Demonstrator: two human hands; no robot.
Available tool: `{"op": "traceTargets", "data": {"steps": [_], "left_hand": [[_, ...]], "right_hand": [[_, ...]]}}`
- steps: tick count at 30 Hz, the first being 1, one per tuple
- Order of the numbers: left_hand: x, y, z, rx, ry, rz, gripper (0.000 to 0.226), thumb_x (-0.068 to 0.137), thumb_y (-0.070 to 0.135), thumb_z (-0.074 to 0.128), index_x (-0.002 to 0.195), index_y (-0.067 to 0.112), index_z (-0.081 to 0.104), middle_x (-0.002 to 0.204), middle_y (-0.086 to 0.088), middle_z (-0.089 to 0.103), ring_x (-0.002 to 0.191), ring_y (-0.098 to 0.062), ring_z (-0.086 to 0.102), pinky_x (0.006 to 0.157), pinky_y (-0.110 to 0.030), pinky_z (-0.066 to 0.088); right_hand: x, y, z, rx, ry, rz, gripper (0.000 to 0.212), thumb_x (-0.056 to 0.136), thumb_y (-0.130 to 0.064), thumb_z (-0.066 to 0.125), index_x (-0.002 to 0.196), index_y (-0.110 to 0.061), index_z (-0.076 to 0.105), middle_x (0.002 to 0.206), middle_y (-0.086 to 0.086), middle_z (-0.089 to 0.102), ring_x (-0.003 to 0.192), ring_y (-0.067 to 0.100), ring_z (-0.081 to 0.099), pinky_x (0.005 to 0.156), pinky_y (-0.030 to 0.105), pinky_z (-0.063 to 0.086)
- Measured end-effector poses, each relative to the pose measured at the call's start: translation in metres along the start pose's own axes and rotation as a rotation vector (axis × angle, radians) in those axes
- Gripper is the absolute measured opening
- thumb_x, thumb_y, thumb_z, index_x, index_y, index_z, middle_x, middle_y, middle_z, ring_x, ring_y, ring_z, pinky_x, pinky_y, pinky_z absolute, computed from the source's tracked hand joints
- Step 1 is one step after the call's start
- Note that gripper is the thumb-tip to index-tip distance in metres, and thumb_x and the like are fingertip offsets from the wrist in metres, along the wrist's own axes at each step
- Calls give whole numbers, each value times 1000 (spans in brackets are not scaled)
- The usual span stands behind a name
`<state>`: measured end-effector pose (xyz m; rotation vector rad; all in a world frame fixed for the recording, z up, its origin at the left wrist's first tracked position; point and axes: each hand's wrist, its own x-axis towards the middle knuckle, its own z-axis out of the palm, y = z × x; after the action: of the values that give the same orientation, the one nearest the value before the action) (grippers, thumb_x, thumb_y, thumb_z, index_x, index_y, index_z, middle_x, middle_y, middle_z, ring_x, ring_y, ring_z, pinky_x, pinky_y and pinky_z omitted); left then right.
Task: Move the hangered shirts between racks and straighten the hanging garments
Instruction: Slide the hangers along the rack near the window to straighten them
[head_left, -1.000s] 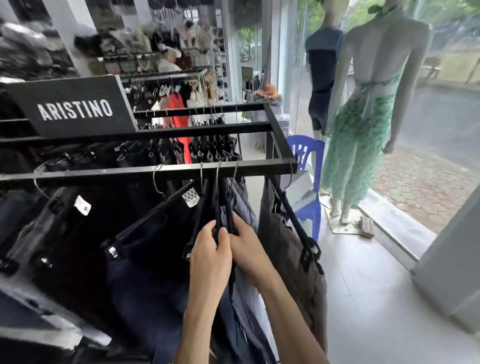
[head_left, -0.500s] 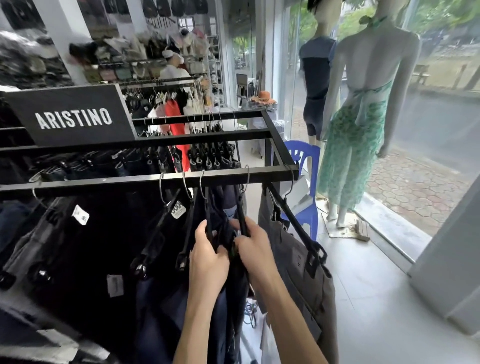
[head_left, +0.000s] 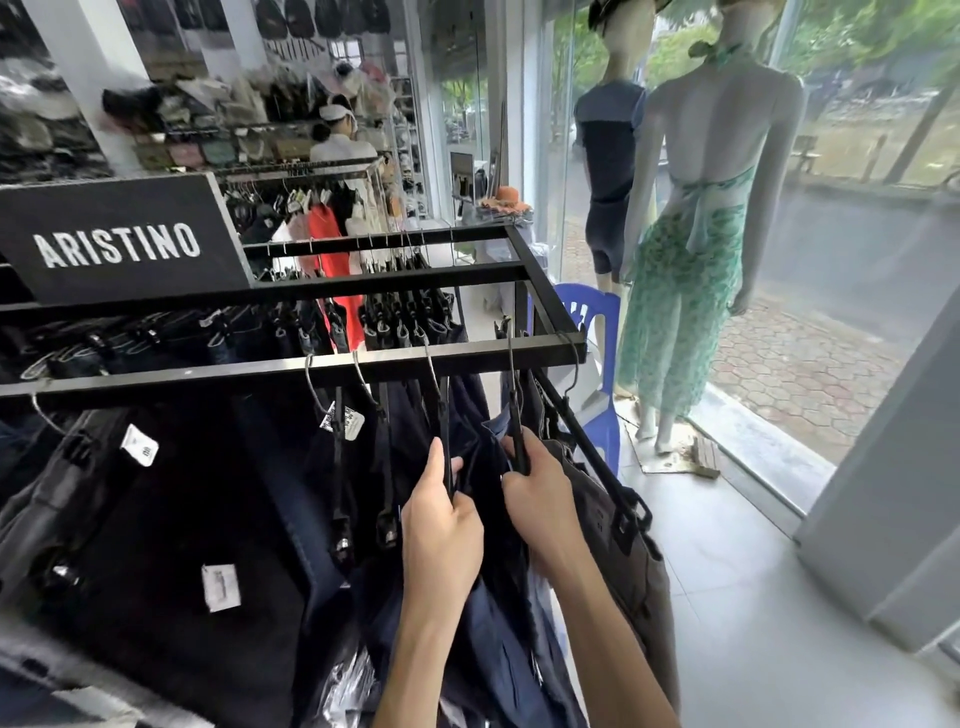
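Left hand (head_left: 441, 525) fingers clamp one black hanger (head_left: 445, 415); right hand (head_left: 537, 501) fingers clamp neighbouring hanger (head_left: 515, 410).

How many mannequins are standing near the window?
2. One in a green patterned dress stands nearest the glass; one in a dark blue outfit stands behind it, to its left. Others may be hidden out of frame.

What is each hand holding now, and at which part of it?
The left hand grips one black hanger by its bar, below the hook. The right hand grips the next black hanger likewise.
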<state>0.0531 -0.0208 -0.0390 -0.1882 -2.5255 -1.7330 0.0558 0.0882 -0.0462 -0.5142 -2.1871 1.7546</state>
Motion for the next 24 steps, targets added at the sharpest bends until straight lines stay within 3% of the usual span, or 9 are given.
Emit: {"op": "traceTargets", "data": {"steps": [2, 4, 6, 9, 12, 17, 19, 21, 24], "left_hand": [[-1, 4, 4, 0, 1, 25, 69, 93, -8, 41, 155, 22, 30, 139, 9, 57, 69, -16, 68, 53, -17, 45], [-3, 6, 10, 28, -8, 37, 70, 92, -8, 41, 155, 21, 29, 142, 5, 56, 102, -41, 64, 76, -40, 59], [-6, 5, 17, 53, -24, 46, 71, 92, -9, 40, 156, 21, 27, 143, 3, 54, 114, -48, 57, 95, -56, 50], [-8, 3, 22, 52, -12, 52, 71, 93, -10, 39, 156, 19, 25, 145, 1, 52, 114, -46, 58, 96, -57, 49], [-7, 3, 20, 70, 23, 53, 71, 92, -11, 40, 156, 16, 25, 145, -2, 52, 113, -46, 59, 95, -56, 50], [-9, 1, 13, 91, 70, 38, 71, 91, -10, 40, 156, 15, 25, 145, -3, 52, 114, -36, 62, 96, -52, 51], [-7, -1, 7, 93, 86, 16, 71, 92, -9, 40, 156, 16, 25, 144, -1, 53, 117, -32, 61, 94, -41, 54], [-5, -2, -1, 95, 93, -5, 71, 92, -9, 40, 156, 17, 25, 143, 3, 53, 113, -33, 63, 78, -25, 53], [-6, 0, -6, 118, 76, -7, 72, 91, -8, 40, 156, 18, 24, 142, 3, 54, 109, -44, 62, 82, -42, 58]], "right_hand": [[0, 1, -1, -16, -6, -7, 54, 84, 4, 39, 118, -33, 61, 100, -19, 68, 92, 14, 68, 82, 29, 56], [0, 1, -3, -30, 0, -4, 59, 85, 4, 40, 132, -28, 57, 103, -22, 63, 101, 8, 65, 92, 27, 53], [-1, 2, -6, -34, 3, 4, 60, 85, 6, 39, 134, -24, 56, 103, -21, 62, 95, -9, 62, 83, 10, 48], [-3, 2, -9, -21, -3, 6, 63, 86, 8, 39, 137, -24, 55, 98, -27, 59, 88, -28, 54, 75, 2, 42], [-5, 1, -10, 3, -26, 20, 65, 87, 8, 39, 144, -23, 51, 101, -26, 59, 91, -20, 56, 91, 14, 48], [-8, 0, -6, 8, -64, 22, 67, 89, 7, 41, 148, -22, 48, 108, -27, 60, 106, -1, 60, 99, 23, 49], [-6, 3, -3, 12, -81, 35, 67, 87, 3, 41, 148, -23, 48, 109, -20, 66, 92, 0, 64, 85, 23, 54], [-4, 4, -1, 19, -85, 46, 71, 82, -3, 41, 150, -24, 47, 114, -11, 71, 81, 8, 67, 70, 25, 54], [-5, -1, 2, 18, -104, 33, 74, 83, -3, 41, 151, -31, 45, 109, -4, 74, 66, 10, 62, 59, 24, 49]]}}
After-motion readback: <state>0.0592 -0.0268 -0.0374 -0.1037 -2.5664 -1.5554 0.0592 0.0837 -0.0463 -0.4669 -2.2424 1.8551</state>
